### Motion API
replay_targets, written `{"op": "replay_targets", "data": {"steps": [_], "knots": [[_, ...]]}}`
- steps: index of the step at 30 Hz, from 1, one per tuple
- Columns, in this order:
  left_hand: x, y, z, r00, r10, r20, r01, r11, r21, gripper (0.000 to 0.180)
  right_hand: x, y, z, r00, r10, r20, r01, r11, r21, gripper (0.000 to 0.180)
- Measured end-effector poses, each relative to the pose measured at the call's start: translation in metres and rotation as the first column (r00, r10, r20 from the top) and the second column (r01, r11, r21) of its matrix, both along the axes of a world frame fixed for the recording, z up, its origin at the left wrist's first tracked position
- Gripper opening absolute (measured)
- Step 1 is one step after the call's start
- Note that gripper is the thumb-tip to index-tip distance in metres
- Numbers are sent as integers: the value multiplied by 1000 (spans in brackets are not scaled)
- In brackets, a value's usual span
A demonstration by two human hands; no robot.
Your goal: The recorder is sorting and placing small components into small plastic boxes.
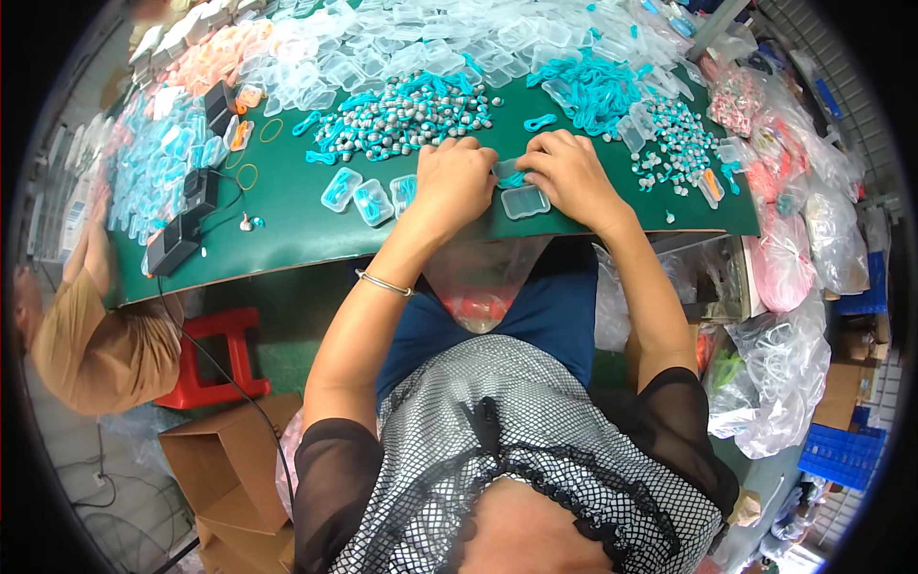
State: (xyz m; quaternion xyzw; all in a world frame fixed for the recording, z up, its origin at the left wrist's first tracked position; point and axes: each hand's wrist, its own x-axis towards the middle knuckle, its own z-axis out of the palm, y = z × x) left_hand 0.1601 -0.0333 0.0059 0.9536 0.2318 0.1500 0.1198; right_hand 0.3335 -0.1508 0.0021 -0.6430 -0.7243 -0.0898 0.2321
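Note:
A small clear plastic case (525, 202) lies open near the table's front edge, with a teal cord (513, 180) in its far half. My left hand (453, 187) is curled at the left side of the case, its fingertips mostly hidden, and appears to hold the case's edge. From the right, my right hand (572, 182) bends over the case, thumb and fingers closed on the teal cord. Left of my left hand lie filled cases (373, 202) with teal cords inside. Just beyond my hands is a heap of teal cords with grey bud-like ends (406, 115).
Empty clear cases (382, 48) cover the far side of the green table (277, 244). More teal cords (598, 91) and small teal-grey pieces (674, 139) lie to the right. At left are black boxes (174, 244) with a cable. A person's arm (96, 244) rests by the left edge.

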Motion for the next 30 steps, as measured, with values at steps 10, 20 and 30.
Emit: {"op": "replay_targets", "data": {"steps": [10, 20, 30], "knots": [[14, 24, -4, 959, 69, 275, -70, 998, -4, 9, 2, -4, 2, 994, -44, -105, 37, 997, -68, 15], [35, 46, -10, 948, 75, 310, -114, 987, 110, 15, 47, -59, 11, 869, -230, -438, 326, 932, 157, 11], [-26, -39, -7, 849, 204, 488, 136, 808, -574, 16, 80, -109, -3, 833, -532, -154, 547, 834, 73, 11]]}}
